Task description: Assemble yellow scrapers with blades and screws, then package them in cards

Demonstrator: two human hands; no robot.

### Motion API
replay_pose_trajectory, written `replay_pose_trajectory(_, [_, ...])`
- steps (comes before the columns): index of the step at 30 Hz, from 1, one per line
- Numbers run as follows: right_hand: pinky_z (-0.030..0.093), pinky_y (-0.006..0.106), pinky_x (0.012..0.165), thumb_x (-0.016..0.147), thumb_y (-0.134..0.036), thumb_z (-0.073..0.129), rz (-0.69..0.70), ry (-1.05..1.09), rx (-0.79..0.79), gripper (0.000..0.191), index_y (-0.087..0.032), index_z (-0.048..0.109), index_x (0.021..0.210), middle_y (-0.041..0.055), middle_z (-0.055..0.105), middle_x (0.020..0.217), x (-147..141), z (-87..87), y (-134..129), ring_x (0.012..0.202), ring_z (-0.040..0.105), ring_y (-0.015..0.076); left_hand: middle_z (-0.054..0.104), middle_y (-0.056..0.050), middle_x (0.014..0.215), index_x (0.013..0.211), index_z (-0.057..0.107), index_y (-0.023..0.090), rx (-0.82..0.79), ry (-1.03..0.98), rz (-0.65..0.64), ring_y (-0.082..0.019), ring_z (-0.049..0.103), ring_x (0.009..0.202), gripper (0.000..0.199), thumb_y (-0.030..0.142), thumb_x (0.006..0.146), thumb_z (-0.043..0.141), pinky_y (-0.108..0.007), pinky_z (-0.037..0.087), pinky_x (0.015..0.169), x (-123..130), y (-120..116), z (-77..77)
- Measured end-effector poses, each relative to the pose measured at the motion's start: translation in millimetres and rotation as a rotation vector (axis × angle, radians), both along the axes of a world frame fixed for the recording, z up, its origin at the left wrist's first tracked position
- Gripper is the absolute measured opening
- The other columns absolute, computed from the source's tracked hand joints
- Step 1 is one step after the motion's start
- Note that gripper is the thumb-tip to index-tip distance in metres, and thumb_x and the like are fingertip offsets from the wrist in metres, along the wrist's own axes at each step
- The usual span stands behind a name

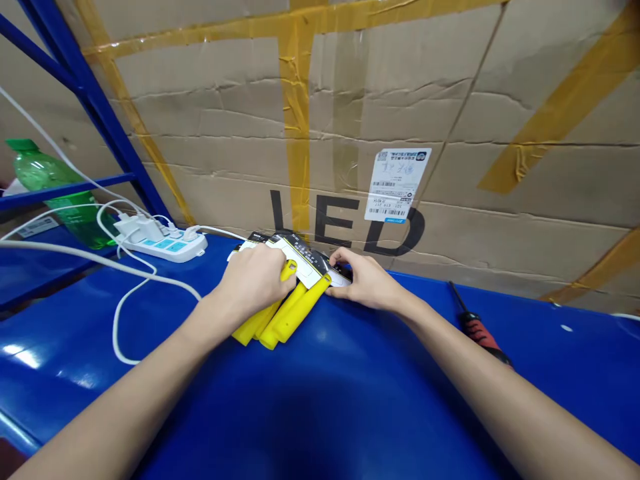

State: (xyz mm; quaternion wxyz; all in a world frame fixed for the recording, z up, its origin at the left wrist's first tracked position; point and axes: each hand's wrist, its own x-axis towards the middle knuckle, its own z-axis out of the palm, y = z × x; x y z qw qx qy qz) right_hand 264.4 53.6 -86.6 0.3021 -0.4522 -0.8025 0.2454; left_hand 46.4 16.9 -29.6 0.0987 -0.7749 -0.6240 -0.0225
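Observation:
Several yellow-handled tools (303, 310) lie bunched on the blue surface, their handles pointing toward me. Their far ends are covered by black-and-white printed cards (306, 262), so I cannot make out the kind of tool. My left hand (255, 277) is closed over the left part of the bunch, fingers curled down around a handle and the cards. At the bunch's right end, my right hand (363, 279) has its thumb and fingers bent around the edge of a card. Part of a dark printed piece shows between them.
A large taped cardboard box (225, 160) stands upright right behind the blue table (320, 413). To the left are a white power strip (175, 248) with plugs and loose cables, and a green bottle (55, 183) by a blue frame. A red-black handled screwdriver (481, 331) lies right.

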Motion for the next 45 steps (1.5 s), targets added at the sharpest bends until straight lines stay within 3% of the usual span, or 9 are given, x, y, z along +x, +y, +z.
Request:
replay_pose_trajectory(3, [0.042,0.032,0.072,0.067,-0.029,0.081,-0.02,-0.031,0.014,0.038,-0.023,0.059,0.098,0.0005,0.07,0.093,1,-6.2,4,0.082,0.061,0.0215,0.075,-0.016,0.089,0.085,0.073,0.017,0.021,0.037,0.032,-0.039,0.071,0.087,0.035,0.046,0.085,0.052,-0.041,0.049,0.065,4,0,-2.5])
replay_pose_trajectory(7, [0.042,0.032,0.078,0.067,-0.028,0.081,-0.078,-0.001,0.056,0.033,-0.023,0.06,0.092,0.0014,0.07,0.098,2,-11.0,5,0.089,0.061,0.0221,0.076,-0.015,0.093,0.086,0.073,0.018,0.032,0.018,0.071,-0.038,0.072,0.091,0.034,0.044,0.084,0.051,-0.041,0.051,0.067,4,5,-4.3])
replay_pose_trajectory(12, [0.042,0.032,0.074,0.069,-0.04,0.08,-0.143,0.059,0.099,0.032,-0.023,0.062,0.089,0.0018,0.069,0.092,-4,-8.7,7,0.085,0.061,0.023,0.075,-0.017,0.094,0.089,0.073,0.017,0.065,0.023,0.143,-0.04,0.072,0.09,0.037,0.046,0.087,0.05,-0.042,0.051,0.066,-2,12,-5.3])
replay_pose_trajectory(17, [0.043,0.036,0.083,0.07,-0.043,0.081,-0.14,0.089,0.149,0.034,-0.023,0.064,0.093,0.0034,0.072,0.099,-16,-8.1,18,0.093,0.061,0.025,0.075,-0.015,0.096,0.102,0.071,0.021,0.087,-0.007,0.135,-0.039,0.071,0.091,0.038,0.05,0.086,0.054,-0.04,0.049,0.065,-13,18,-7.0])
replay_pose_trajectory(24, [0.049,0.036,0.086,0.08,-0.044,0.075,-0.017,0.108,0.06,0.035,-0.023,0.069,0.106,0.0023,0.075,0.1,-16,-19.6,24,0.092,0.067,0.0212,0.072,-0.01,0.095,0.094,0.059,0.021,0.032,-0.162,-0.032,-0.028,0.068,0.083,0.03,0.049,0.085,0.056,-0.033,0.041,0.06,-23,18,-6.8])
replay_pose_trajectory(30, [0.048,0.04,0.097,0.077,-0.043,0.079,-0.033,0.113,0.043,0.042,-0.024,0.068,0.112,0.0043,0.072,0.118,1,-24.7,20,0.109,0.065,0.0238,0.069,-0.01,0.091,0.086,0.057,0.02,0.033,-0.21,-0.216,-0.026,0.064,0.084,0.012,0.032,0.084,0.056,-0.035,0.046,0.072,-18,15,-9.6])
replay_pose_trajectory(38, [0.048,0.04,0.095,0.078,-0.033,0.078,-0.021,0.102,0.041,0.034,-0.023,0.069,0.109,0.0032,0.073,0.114,5,-21.8,12,0.106,0.065,0.0233,0.072,-0.009,0.083,0.082,0.064,0.019,-0.043,-0.173,-0.25,-0.026,0.065,0.076,0.028,0.046,0.088,0.058,-0.034,0.042,0.064,-6,6,-7.8])
replay_pose_trajectory(45, [0.048,0.039,0.097,0.08,-0.032,0.076,0.036,0.08,0.031,0.038,-0.025,0.068,0.117,0.0025,0.072,0.12,11,-22.7,14,0.11,0.065,0.0224,0.072,-0.007,0.083,0.086,0.062,0.02,-0.05,-0.212,-0.271,-0.025,0.064,0.076,0.018,0.038,0.085,0.057,-0.034,0.042,0.067,-7,10,-11.3])
